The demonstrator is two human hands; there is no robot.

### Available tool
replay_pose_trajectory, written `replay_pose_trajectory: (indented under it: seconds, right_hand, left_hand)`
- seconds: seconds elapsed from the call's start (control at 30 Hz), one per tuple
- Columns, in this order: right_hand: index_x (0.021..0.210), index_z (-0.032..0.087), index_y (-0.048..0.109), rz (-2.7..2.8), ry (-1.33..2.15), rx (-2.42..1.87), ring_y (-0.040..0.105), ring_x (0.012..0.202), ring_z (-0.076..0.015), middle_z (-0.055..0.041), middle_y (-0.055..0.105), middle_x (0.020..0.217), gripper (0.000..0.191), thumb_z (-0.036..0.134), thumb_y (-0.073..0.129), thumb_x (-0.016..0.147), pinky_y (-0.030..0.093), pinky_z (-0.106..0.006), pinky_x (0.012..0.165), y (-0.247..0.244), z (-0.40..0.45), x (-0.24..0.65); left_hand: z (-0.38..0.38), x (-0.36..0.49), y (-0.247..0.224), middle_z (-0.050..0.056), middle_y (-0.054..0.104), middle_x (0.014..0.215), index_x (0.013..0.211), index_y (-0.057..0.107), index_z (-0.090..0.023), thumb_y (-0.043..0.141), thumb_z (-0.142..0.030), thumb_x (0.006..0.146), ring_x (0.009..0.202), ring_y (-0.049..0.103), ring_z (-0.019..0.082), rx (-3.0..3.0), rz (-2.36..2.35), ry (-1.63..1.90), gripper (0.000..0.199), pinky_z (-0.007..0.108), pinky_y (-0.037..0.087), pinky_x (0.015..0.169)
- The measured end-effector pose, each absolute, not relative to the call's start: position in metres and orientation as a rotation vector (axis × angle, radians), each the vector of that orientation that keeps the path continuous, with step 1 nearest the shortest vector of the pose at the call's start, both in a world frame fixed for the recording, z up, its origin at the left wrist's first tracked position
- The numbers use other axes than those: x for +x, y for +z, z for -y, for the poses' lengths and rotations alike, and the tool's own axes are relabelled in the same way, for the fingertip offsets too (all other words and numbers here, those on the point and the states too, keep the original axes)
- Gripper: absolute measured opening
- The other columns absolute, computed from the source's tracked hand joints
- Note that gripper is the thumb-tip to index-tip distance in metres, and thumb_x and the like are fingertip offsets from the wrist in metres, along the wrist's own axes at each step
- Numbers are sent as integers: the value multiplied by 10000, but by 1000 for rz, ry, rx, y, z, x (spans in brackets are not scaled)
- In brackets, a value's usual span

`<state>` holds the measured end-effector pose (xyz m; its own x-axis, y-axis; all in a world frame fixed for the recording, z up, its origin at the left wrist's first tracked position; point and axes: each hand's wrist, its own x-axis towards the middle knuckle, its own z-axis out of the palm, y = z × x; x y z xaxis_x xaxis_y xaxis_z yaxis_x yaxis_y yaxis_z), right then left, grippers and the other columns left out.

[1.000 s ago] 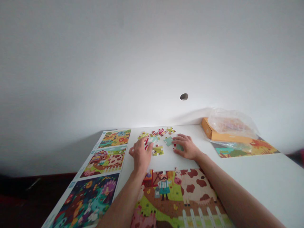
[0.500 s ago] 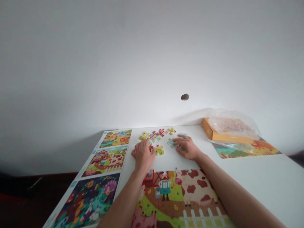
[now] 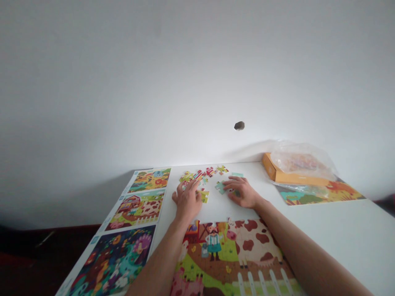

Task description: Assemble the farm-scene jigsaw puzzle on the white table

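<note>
Fingers apart, my left hand [image 3: 187, 200] reaches over the loose puzzle pieces [image 3: 209, 172], its fingertips on the pile's near side. A green piece [image 3: 204, 196] lies beside its thumb. My right hand [image 3: 242, 192] rests on the table with bent fingers, touching a light-blue piece [image 3: 219, 187]; whether it grips this piece is unclear. Another pale blue piece [image 3: 237, 174] sits just behind that hand. Between my forearms lies the joined farm puzzle [image 3: 226, 257], showing a farmer, a spotted cow and a white fence.
Three picture sheets line the left side: a lion scene [image 3: 150, 180], a farm scene [image 3: 135, 209] and a dark night scene [image 3: 115, 263]. On the right, an orange box [image 3: 296, 179] under a clear plastic bag [image 3: 302, 158] overlaps a colourful board [image 3: 342, 193]. A white wall stands behind the table.
My left hand has moved slightly forward over the pile, its fingers now farther up. The green piece near its thumb has shifted left. My right hand has moved slightly left.
</note>
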<state>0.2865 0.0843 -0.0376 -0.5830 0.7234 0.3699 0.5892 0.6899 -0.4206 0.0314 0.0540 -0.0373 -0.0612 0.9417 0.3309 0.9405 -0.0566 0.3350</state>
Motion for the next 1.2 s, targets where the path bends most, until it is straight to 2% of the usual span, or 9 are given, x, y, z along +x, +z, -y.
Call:
replay_pose_trajectory:
  seconds: [0.07, 0.23, 0.37, 0.53, 0.67, 0.77, 0.93, 1.07, 1.2]
  right_hand:
    - [1113, 278, 657, 2381, 349, -1001, 470, 1258, -312, -25, 626, 1265, 327, 246, 608, 791, 355, -514, 1016, -38, -84, 287]
    - [1102, 274, 660, 2375, 350, -987, 488, 1240, -301, -30, 634, 1252, 316, 246, 603, 793, 367, -508, 1005, -40, -86, 288]
    - [1092, 273, 664, 2369, 340, -975, 497, 1230, -295, -34, 638, 1245, 296, 262, 598, 804, 371, -504, 1000, -41, -86, 288]
    - [1074, 265, 674, 2363, 335, -967, 512, 1213, -289, -36, 643, 1238, 282, 248, 596, 804, 375, -494, 1005, -40, -86, 288]
    - [1059, 259, 682, 2364, 327, -951, 528, 1193, -289, -43, 653, 1222, 276, 240, 603, 795, 382, -491, 1005, -40, -86, 287]
    - [1062, 261, 680, 2363, 323, -955, 527, 1191, -289, -41, 651, 1226, 280, 240, 602, 794, 381, -493, 1005, -41, -87, 287]
    - [1065, 266, 678, 2360, 323, -958, 528, 1182, -287, -32, 648, 1231, 292, 233, 610, 783, 379, -487, 1006, -42, -87, 288]
    - [1053, 264, 682, 2360, 320, -962, 531, 1175, -283, -32, 653, 1224, 275, 236, 603, 792, 378, -483, 1006, -41, -87, 288]
    - [1042, 262, 685, 2353, 321, -959, 540, 1160, -277, -35, 659, 1212, 260, 247, 601, 797, 384, -474, 998, -40, -86, 288]
  left_hand:
    - [-52, 34, -37, 33, 617, 1276, 1284, 545, -338, 529, -209, 831, 1269, 368, 334, 2225, -2071, 740, 471, 577, 263, 1006]
    - [-48, 36, -35, 36, 591, 1303, 1262, 572, -306, 558, -333, 842, 1257, 377, 327, 2365, -1870, 767, 421, 533, 243, 1041]
    - [-46, 37, -34, 36, 567, 1340, 1282, 552, -313, 573, -360, 835, 1306, 322, 346, 2401, -1802, 730, 449, 565, 199, 1055]
    - [-46, 38, -34, 36, 612, 1268, 1291, 540, -307, 556, -353, 849, 1250, 402, 316, 2386, -1783, 748, 445, 528, 227, 1069]
    - [-48, 39, -39, 84, 510, 1397, 1346, 486, -281, 575, -427, 824, 1311, 326, 372, 2295, -2014, 696, 550, 621, 201, 1050]
    - [-48, 39, -40, 96, 406, 1480, 1344, 493, -309, 563, -526, 809, 1357, 238, 420, 2274, -2115, 613, 581, 693, 179, 1015]
    - [-45, 38, -35, 46, 333, 1523, 1246, 578, -381, 595, -519, 792, 1369, 216, 434, 2313, -2064, 610, 475, 686, 215, 1001]
    - [-45, 39, -33, 3, 426, 1468, 1028, 675, -328, 679, -428, 750, 1372, 235, 397, 2339, -1955, 698, 295, 606, 243, 1035]
    - [-48, 39, -33, 5, 606, 1281, 1109, 625, -319, 709, -338, 727, 1318, 343, 340, 2319, -1849, 787, 392, 544, 241, 1062]
